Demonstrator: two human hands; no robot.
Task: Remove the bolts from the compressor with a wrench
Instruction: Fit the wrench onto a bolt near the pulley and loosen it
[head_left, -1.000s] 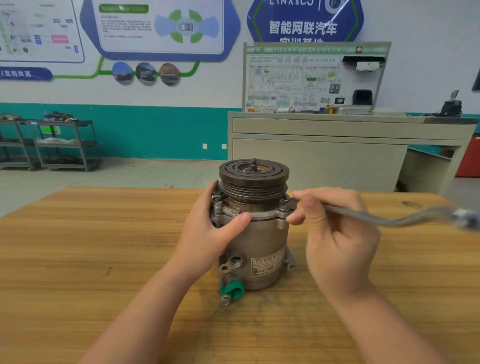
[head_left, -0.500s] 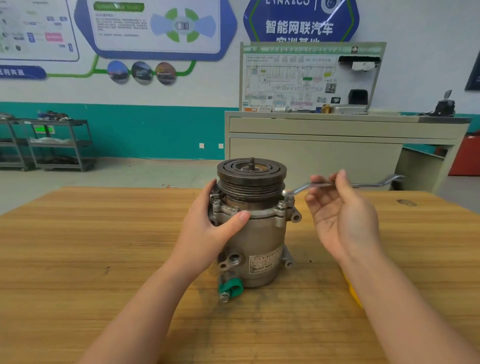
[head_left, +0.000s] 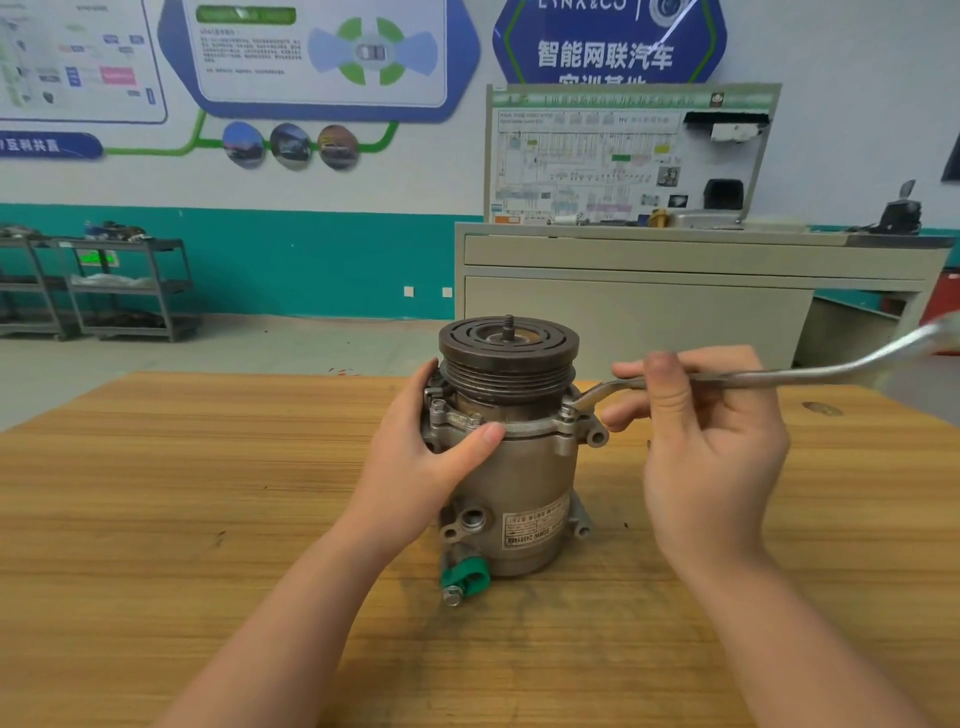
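Note:
A grey metal compressor (head_left: 524, 483) stands upright on the wooden table (head_left: 208, 493), dark pulley on top and a green cap at its foot. My left hand (head_left: 426, 457) grips its upper left side, thumb across the flange. A long offset ring wrench (head_left: 779, 376) runs from the right, its ring end seated on a bolt (head_left: 569, 413) at the flange's right front. My right hand (head_left: 711, 441) pinches the wrench shaft between thumb and fingers, palm facing me. Another bolt (head_left: 439, 405) shows on the flange's left.
A beige workbench (head_left: 675, 291) with a wiring display board stands behind the table. Metal shelf carts (head_left: 119, 286) are at the far left by the teal wall. A dark knot (head_left: 821, 408) marks the table's right side.
The wrench handle has swung from the far side back toward the right, with its ring end on the right-hand flange bolt. My right hand followed it. The left hand has kept its hold.

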